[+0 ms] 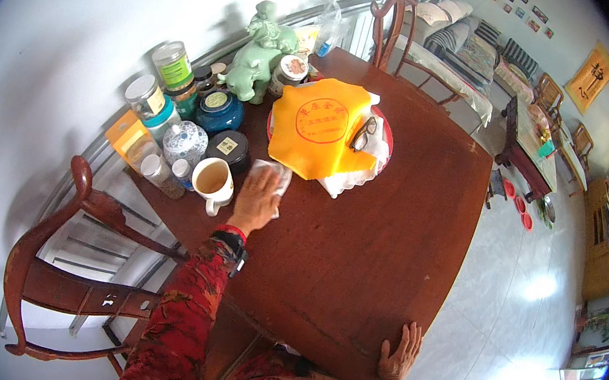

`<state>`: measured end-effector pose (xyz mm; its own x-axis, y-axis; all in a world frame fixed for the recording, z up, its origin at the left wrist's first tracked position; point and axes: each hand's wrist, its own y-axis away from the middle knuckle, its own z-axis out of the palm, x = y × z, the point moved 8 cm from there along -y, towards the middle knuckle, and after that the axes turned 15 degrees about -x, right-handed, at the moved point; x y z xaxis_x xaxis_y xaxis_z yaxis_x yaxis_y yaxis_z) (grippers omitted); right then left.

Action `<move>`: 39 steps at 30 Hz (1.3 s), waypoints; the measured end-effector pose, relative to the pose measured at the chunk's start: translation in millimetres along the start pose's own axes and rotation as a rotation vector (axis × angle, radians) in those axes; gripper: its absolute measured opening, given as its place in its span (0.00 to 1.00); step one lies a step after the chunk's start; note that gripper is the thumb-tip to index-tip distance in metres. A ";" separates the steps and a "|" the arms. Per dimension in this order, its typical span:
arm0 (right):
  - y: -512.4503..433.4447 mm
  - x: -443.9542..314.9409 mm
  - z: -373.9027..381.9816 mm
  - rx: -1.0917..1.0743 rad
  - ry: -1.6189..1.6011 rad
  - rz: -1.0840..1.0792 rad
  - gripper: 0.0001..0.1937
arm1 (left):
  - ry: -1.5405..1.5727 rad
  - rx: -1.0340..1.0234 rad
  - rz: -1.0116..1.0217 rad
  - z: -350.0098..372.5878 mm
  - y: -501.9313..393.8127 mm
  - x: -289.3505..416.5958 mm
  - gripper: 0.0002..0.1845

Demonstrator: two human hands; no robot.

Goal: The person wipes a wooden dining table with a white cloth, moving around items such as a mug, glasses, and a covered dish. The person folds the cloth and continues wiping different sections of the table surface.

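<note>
My left hand [256, 197] presses flat on a folded white cloth [284, 179] on the dark red wooden table [353, 254]. Just left of it stands a white mug [205, 188] of brownish drink, its handle towards me. My right hand [400, 353] rests at the table's right edge, fingers extended, with nothing in it. Beyond my left hand, an orange cloth [303, 155] with red printing covers much of a round red-rimmed tray [388, 137]. A pair of black-framed glasses [364, 134] lies on the cloth's right part, above a white lace-edged cloth [339, 185].
Along the wall stand a blue-and-white porcelain jar [185, 142], a black round tin [228, 148], a blue jar [219, 112], several lidded containers and a green ox figurine [251, 65]. Wooden chairs stand at the left [89, 291] and far end [392, 34].
</note>
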<state>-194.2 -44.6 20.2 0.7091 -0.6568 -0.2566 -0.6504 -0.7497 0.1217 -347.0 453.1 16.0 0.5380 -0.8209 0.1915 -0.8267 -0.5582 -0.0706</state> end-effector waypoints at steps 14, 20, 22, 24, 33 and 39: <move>-1.0 -3.6 -3.4 -0.005 -0.010 0.004 0.33 | -0.101 -0.013 -0.236 20.7 -34.6 -1.2 0.35; 1.3 -2.7 -5.1 -0.008 -0.044 0.002 0.34 | -0.037 0.012 -0.124 22.8 -25.2 47.4 0.36; 1.2 -2.4 -4.7 0.000 -0.039 0.002 0.34 | 0.027 0.041 -0.132 20.1 -25.8 45.8 0.36; 1.2 -1.2 -4.2 0.007 -0.051 0.004 0.34 | 0.071 0.035 -0.164 17.3 -24.2 38.5 0.36; 1.9 1.0 -0.5 -0.038 -0.041 0.023 0.34 | 0.266 -0.011 -0.270 4.9 -46.9 0.8 0.16; 0.9 0.4 -0.2 0.006 -0.042 -0.009 0.34 | 1.143 0.101 -0.598 50.0 -87.3 -70.6 0.13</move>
<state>-194.5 -45.5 20.4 0.7027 -0.6464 -0.2973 -0.6460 -0.7548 0.1139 -304.6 553.8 -40.3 0.3308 0.0981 0.9386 -0.4647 -0.8487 0.2524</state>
